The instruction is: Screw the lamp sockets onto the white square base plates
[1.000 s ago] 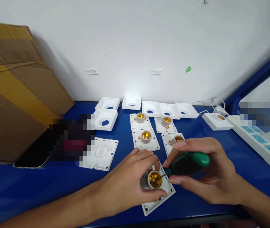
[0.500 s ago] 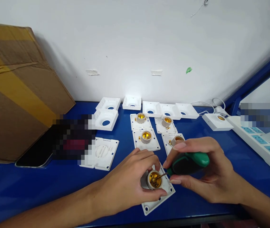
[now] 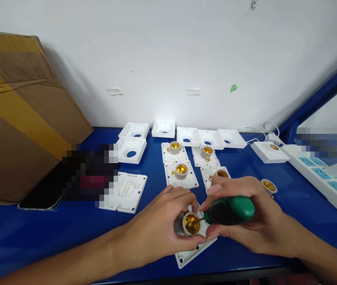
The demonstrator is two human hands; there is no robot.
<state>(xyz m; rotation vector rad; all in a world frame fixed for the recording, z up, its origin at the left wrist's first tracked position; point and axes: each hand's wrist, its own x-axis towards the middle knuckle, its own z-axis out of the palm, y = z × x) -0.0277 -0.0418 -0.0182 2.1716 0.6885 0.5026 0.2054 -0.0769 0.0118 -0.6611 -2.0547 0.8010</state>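
Note:
My left hand (image 3: 168,221) is closed around a lamp socket (image 3: 191,224) with a brass-coloured threaded inside. The socket sits on a square white base plate (image 3: 186,257) at the table's front. In my right hand (image 3: 254,221) is a screwdriver (image 3: 230,209) with a green and black handle, gripped between thumb and fingers. Its thin shaft slants down leftward into the socket; the tip's exact seat is too small to make out. My right thumb is close beside my left thumb over the plate. Fingers of my left hand hide the socket's left side.
Several base plates with sockets, one of them (image 3: 181,171), lie behind my hands. Square white covers (image 3: 135,148) line the wall. A blank plate (image 3: 129,194), a phone (image 3: 42,194) and a cardboard box (image 3: 17,118) are left. A power strip (image 3: 322,186) is right.
My right hand and the screwdriver have shifted slightly left and the handle has tilted a little. Another socket now shows behind my right hand. My left hand keeps its hold.

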